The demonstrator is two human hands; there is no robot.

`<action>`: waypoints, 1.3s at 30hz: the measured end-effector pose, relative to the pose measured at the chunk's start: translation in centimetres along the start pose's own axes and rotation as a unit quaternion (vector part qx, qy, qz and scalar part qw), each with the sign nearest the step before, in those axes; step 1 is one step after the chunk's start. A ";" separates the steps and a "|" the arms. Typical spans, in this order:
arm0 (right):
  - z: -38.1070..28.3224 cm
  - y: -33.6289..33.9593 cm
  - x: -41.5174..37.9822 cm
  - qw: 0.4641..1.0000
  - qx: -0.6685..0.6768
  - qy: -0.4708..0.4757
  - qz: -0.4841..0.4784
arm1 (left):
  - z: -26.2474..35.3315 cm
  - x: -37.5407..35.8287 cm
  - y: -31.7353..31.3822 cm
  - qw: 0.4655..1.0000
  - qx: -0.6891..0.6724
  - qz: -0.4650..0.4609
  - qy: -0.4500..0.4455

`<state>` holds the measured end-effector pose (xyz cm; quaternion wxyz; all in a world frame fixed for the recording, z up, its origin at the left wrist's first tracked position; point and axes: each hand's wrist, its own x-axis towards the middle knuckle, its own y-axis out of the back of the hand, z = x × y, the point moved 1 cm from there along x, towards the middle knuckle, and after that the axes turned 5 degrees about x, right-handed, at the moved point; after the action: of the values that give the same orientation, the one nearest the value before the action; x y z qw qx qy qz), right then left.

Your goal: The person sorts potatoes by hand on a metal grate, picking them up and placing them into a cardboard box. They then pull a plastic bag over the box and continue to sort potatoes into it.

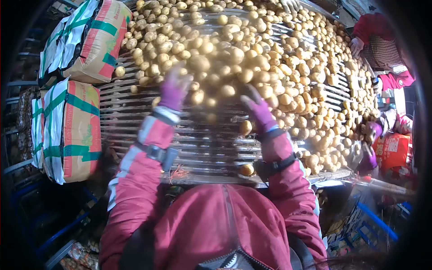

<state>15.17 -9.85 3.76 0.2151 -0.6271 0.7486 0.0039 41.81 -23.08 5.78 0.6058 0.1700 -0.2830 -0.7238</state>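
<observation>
Many potatoes [292, 67] lie spread over a slatted metal table [121, 114]. My left hand [175, 87], in a purple and grey glove, is over the slats at the near edge of the pile, its fingers spread but blurred by motion. Across from it, my right hand [257, 108] is held over the potatoes with thumb and fingers apart and nothing between them. A single potato [246, 127] lies just below the right hand, and another potato [246, 169] is at the table's near edge.
Two taped cardboard boxes [82, 130] [96, 45] stand at the left edge. Co-workers' gloved hands [370, 155] [357, 46] reach in from the right, and another gloved hand [291, 5] shows at the top. A red box [392, 150] sits at the right.
</observation>
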 end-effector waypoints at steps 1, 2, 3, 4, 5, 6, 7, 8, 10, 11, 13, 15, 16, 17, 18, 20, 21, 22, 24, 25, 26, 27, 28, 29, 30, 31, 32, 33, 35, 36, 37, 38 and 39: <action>-1.1 0.8 -0.2 0.997 0.072 0.040 -0.011 | -2.2 -0.6 3.2 0.987 -0.129 0.052 0.085; -2.8 0.9 -1.2 0.994 0.105 0.023 -0.010 | -8.9 -0.3 6.2 0.992 -0.018 0.128 -0.009; -3.8 1.2 -2.2 0.990 0.137 0.007 -0.006 | -13.3 0.3 9.3 0.986 0.075 0.150 0.016; -2.0 2.2 -1.8 0.994 0.104 0.001 -0.040 | -18.9 -0.2 10.8 0.953 0.195 0.231 0.001; -1.9 1.1 -2.7 0.998 0.042 0.009 -0.040 | -23.0 0.6 11.7 0.937 0.295 0.185 -0.033; 3.3 1.6 -2.2 0.995 -0.039 -0.053 -0.079 | -26.9 1.4 12.6 0.905 0.393 0.146 -0.077; 0.9 -1.5 -3.7 0.982 -0.062 -0.092 -0.153 | -30.8 2.1 13.4 0.863 0.476 0.115 -0.126; 4.1 -3.3 -3.7 0.973 -0.068 0.005 -0.221 | -26.4 4.2 10.6 0.940 0.304 0.153 -0.010; 6.6 -5.2 -3.7 0.939 -0.155 0.027 -0.305 | -18.8 7.1 6.7 0.862 0.455 0.176 -0.134; 3.0 -6.6 -4.7 0.932 -0.062 -0.198 -0.296 | -14.8 8.8 4.9 0.975 0.060 0.213 0.031; 4.5 -6.7 -4.8 0.938 -0.082 -0.163 -0.296 | -11.6 10.2 2.2 0.941 0.233 0.224 0.094; 6.5 -6.6 -4.0 0.939 -0.121 -0.120 -0.300 | -13.7 12.0 0.0 0.916 0.349 0.179 -0.085; 6.8 -6.9 -4.0 0.942 -0.102 -0.141 -0.288 | -14.1 12.7 -0.9 0.885 0.400 0.165 -0.174; 7.0 -7.3 -3.8 0.943 -0.084 -0.162 -0.277 | -9.9 12.3 -2.3 0.952 0.252 0.134 -0.108; 7.2 -7.9 -3.3 0.945 -0.111 -0.129 -0.280 | -5.9 12.0 -3.7 0.989 0.066 0.125 -0.038; 7.6 -9.0 -2.3 0.940 -0.168 -0.070 -0.287 | -2.0 11.6 -7.0 0.997 -0.049 0.032 0.058; 5.8 -10.3 -1.7 0.892 -0.286 -0.077 -0.340 | 0.9 10.4 -7.8 0.999 -0.020 0.028 -0.014; 2.3 -11.9 -0.6 0.829 -0.401 -0.082 -0.382 | 3.9 9.1 -8.6 0.996 0.009 0.027 -0.089; 7.7 -9.4 -0.2 0.910 -0.227 -0.115 -0.328 | 6.6 6.6 -10.2 0.986 -0.069 -0.012 -0.151; 10.3 -8.1 0.0 0.936 -0.136 -0.124 -0.302 | 6.4 5.8 -11.1 0.973 -0.170 -0.054 -0.144; 11.4 -8.2 0.1 0.956 -0.083 -0.103 -0.260 | 6.4 4.9 -9.6 0.976 -0.160 -0.077 -0.122; 11.8 -8.0 0.0 0.972 -0.028 -0.081 -0.217 | 5.8 3.7 -7.0 0.979 -0.149 -0.101 -0.100; 7.4 -8.7 -0.3 0.960 -0.038 -0.093 -0.261 | 4.8 2.2 -4.4 0.982 -0.146 -0.038 -0.109; 7.3 -8.5 -0.8 0.963 -0.006 -0.147 -0.227 | 3.0 0.9 -1.4 0.983 -0.143 0.023 -0.117; 7.6 -8.4 -1.0 0.965 -0.019 -0.104 -0.241 | -1.3 1.2 1.0 0.984 -0.027 0.066 -0.166; 7.8 -8.3 -0.8 0.965 -0.032 -0.059 -0.254 | -5.5 0.1 3.1 0.980 0.117 0.101 -0.124; 7.8 -8.2 -0.6 0.965 -0.041 -0.055 -0.253 | -9.7 -1.1 5.2 0.955 0.259 0.124 -0.075; 7.9 -8.1 -0.5 0.965 -0.049 -0.052 -0.252 | -13.5 -1.6 6.5 0.957 0.275 0.085 -0.047; 7.7 -7.7 -0.5 0.967 -0.058 -0.041 -0.244 | -16.1 -2.6 4.9 0.925 0.373 0.065 -0.040; 7.2 -7.5 -0.5 0.970 -0.059 -0.030 -0.234 | -13.5 -1.8 3.5 0.970 0.234 0.067 0.027; 6.8 -7.3 -0.5 0.972 -0.060 -0.021 -0.226 | -10.8 -1.4 1.6 0.989 0.090 0.065 0.098; 7.4 -6.8 -0.3 0.974 -0.012 -0.050 -0.220 | -8.4 -0.9 -0.2 0.994 0.096 0.025 0.041; 7.6 -6.6 -0.5 0.977 -0.041 -0.021 -0.208 | -5.9 -0.2 -2.0 0.995 0.102 -0.013 -0.016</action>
<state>23.81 -8.67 -1.21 0.2011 -0.7769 0.5966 0.0032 43.72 -23.84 -0.07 0.5715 0.2228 -0.3629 -0.7015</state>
